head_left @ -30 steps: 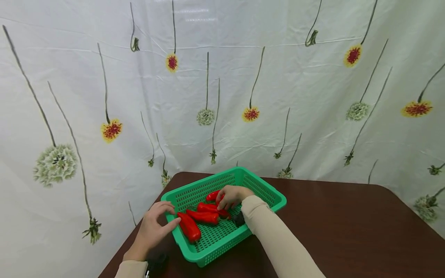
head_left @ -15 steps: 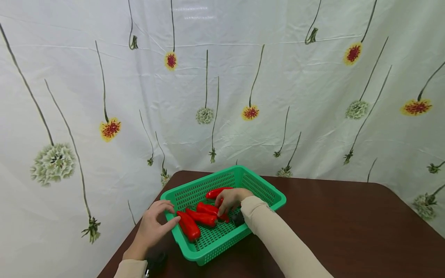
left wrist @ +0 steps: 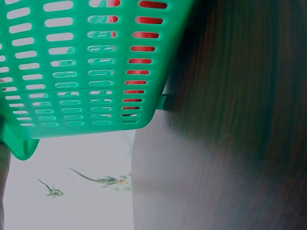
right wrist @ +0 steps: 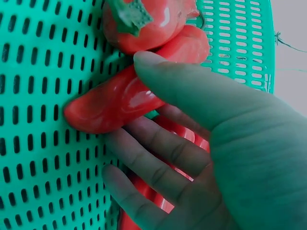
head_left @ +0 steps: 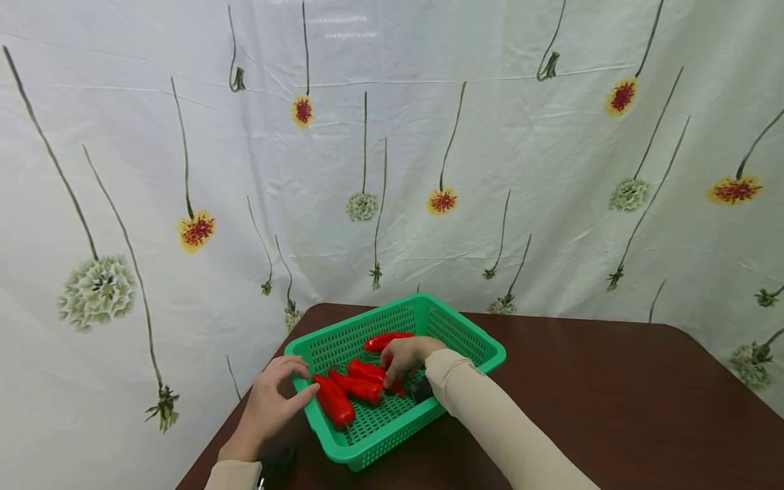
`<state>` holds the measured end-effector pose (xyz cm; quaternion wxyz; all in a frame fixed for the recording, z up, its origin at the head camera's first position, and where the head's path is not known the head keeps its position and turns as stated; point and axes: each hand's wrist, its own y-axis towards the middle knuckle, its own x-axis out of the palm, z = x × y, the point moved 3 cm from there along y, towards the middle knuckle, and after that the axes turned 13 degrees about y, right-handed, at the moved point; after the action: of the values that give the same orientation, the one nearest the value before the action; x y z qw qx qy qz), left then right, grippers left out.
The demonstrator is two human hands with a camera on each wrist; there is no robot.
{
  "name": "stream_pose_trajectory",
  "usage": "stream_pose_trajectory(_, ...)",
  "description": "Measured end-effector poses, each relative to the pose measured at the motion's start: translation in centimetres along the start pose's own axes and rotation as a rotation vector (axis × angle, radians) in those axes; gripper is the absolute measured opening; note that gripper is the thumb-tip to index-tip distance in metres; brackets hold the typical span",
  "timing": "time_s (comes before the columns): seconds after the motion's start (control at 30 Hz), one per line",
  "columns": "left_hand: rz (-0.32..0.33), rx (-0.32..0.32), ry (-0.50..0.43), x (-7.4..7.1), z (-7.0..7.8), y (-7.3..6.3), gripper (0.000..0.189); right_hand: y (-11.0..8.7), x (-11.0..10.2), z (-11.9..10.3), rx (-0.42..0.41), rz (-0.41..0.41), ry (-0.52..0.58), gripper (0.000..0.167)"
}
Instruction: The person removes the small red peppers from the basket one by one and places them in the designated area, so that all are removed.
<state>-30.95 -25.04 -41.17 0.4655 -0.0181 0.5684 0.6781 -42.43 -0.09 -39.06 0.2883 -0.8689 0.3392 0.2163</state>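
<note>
A green slotted plastic basket (head_left: 456,405) holds several red peppers. Three of them, a near pepper (head_left: 334,403), a middle pepper (head_left: 355,386) and another (head_left: 364,369), lie side by side at its left. My left hand (head_left: 269,401) is at the basket's left rim, its fingers and thumb bent loosely over it and spread apart. Inside the basket, my right hand (head_left: 405,355) pinches a red pepper (right wrist: 103,108), thumb on top and fingers beneath, as the right wrist view shows. Beyond that hand lies a far pepper (head_left: 386,341). Above the held one is a pepper with a green stem (right wrist: 132,17).
The basket stands on a dark brown table (head_left: 588,395), which extends to the right. A white curtain (head_left: 331,170) printed with flowers hangs behind it. A black device (head_left: 421,388) sits at my right wrist.
My right hand has come slightly nearer to me inside the basket, so more of the far pepper shows. The left hand stays at the rim.
</note>
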Motion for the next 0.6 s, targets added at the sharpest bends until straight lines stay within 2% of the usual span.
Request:
stream_pose_trajectory(0.2, -0.001, 0.002, 0.006, 0.03, 0.05, -0.02, 0.021, 0.2, 0.15, 0.07, -0.007, 0.008, -0.035, 0.019)
stream_pose_trajectory(0.4, 0.017, 0.021, 0.007, -0.19, 0.38, 0.14, 0.025, 0.15, 0.11, 0.07, 0.002, 0.008, -0.017, 0.019)
stream_pose_trajectory(0.6, 0.011, 0.013, 0.016, -0.36, 0.42, 0.17, 0.026, 0.04, 0.19, -0.18, 0.005, 0.003, 0.002, 0.018)
